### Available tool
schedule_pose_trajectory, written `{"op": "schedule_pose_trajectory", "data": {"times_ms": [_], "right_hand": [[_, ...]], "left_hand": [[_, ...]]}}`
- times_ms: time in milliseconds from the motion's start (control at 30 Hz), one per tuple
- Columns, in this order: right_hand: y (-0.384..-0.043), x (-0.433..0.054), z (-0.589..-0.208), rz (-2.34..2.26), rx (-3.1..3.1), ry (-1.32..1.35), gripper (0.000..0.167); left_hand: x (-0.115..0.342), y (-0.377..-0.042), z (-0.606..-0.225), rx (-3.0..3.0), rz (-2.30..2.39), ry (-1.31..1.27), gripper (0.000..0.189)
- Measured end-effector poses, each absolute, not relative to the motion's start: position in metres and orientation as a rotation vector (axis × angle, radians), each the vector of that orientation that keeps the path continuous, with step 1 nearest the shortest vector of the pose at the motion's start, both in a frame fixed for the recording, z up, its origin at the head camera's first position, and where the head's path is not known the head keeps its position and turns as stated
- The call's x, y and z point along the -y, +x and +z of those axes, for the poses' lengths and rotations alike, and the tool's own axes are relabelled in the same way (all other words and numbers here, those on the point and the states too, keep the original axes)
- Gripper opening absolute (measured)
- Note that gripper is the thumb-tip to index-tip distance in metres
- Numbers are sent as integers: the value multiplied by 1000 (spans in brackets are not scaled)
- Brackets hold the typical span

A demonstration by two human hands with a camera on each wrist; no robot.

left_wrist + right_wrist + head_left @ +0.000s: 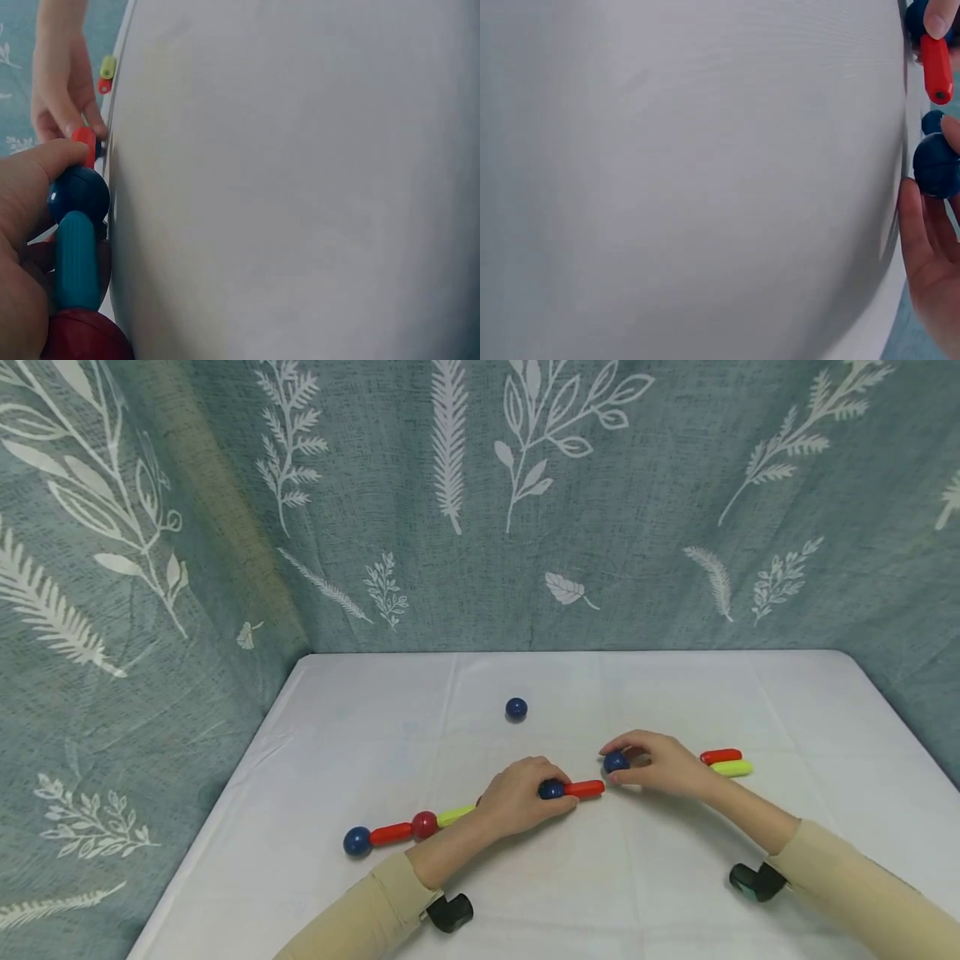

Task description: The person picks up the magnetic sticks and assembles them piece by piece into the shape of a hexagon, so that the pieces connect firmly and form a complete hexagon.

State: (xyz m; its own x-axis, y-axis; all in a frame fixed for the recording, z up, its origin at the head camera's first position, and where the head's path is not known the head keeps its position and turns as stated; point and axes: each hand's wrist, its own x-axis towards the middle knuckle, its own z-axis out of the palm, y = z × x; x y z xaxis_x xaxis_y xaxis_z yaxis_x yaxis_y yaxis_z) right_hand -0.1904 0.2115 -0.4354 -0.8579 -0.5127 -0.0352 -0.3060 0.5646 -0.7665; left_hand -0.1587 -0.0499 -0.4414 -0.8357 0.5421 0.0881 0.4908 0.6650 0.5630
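A chain of balls and rods lies slanted across the table. At its left end a blue ball [357, 842] joins a red rod [391, 834], then a red ball [424, 825] and a yellow-green rod [455, 815]. My left hand [521, 797] grips the chain farther right, around a teal rod [76, 259] and a blue ball [552, 789], hiding part of it from the head view. Beyond the thumb, another red rod [585, 789] sticks out as the free right end. Just past that end, my right hand [663, 767] pinches a loose blue ball [616, 762] between thumb and fingers.
Behind the hands sits a single blue ball [516, 709]. A loose red rod [721, 756] and a yellow-green rod [731, 768] lie side by side beyond my right wrist. A white cloth covers the table [375, 718]; a patterned curtain [480, 568] hangs behind and at the left.
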Motion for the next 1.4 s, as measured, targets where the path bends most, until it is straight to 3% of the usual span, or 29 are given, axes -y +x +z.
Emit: {"op": "schedule_pose_trajectory", "data": {"times_ms": [600, 933, 1133, 1400], "right_hand": [[-177, -210, -445, -1294, -2426, -735, 37], [-182, -183, -445, -1126, -2520, -1032, 21], [-187, -178, -441, -1061, -2562, -1004, 20], [-201, -196, -442, -1071, -2687, -792, 20]], "left_hand": [[49, -161, -441, -2805, 889, 846, 24], [55, -160, -438, -2832, 814, 875, 28], [82, -158, -432, -2832, 802, 788, 39], [144, -150, -419, -2907, 836, 514, 37]]}}
